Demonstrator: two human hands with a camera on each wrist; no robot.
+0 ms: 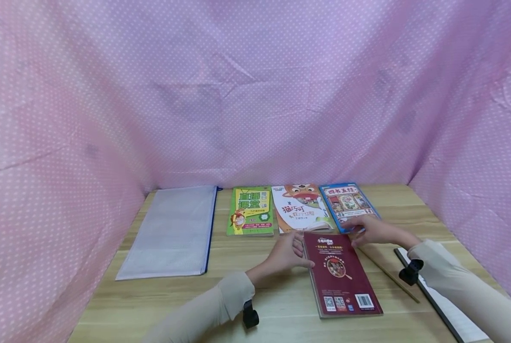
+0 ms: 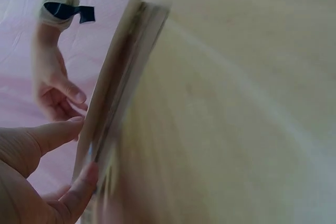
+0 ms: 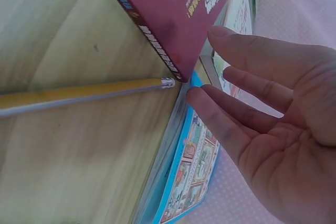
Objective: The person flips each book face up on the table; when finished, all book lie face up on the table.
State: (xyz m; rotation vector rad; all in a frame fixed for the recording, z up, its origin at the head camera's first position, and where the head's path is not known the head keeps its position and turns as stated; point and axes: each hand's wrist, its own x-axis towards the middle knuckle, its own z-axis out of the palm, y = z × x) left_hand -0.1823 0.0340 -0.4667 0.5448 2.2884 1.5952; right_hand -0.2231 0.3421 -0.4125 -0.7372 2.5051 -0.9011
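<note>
A maroon book [image 1: 343, 278] lies back cover up on the near part of the table, its barcode toward the near edge. My left hand [image 1: 286, 252] grips the book's left edge; in the left wrist view the thumb [image 2: 73, 124] is on one face and a finger [image 2: 84, 182] on the other. Around the book's far right corner is my right hand [image 1: 368, 231], fingers spread and relaxed. In the right wrist view its thumb [image 3: 247, 43] comes close to the book's top edge, while the other fingers extend beside the blue-edged book [image 3: 191, 166].
A green book [image 1: 251, 212], a white book [image 1: 302, 208] and a blue book [image 1: 349, 205] line the back. At left lies a mesh zip pouch [image 1: 169, 233]. A thin yellow stick [image 1: 392, 276] and a black-edged white board [image 1: 448, 305] lie at right. Pink dotted cloth [image 1: 255, 95] hangs behind.
</note>
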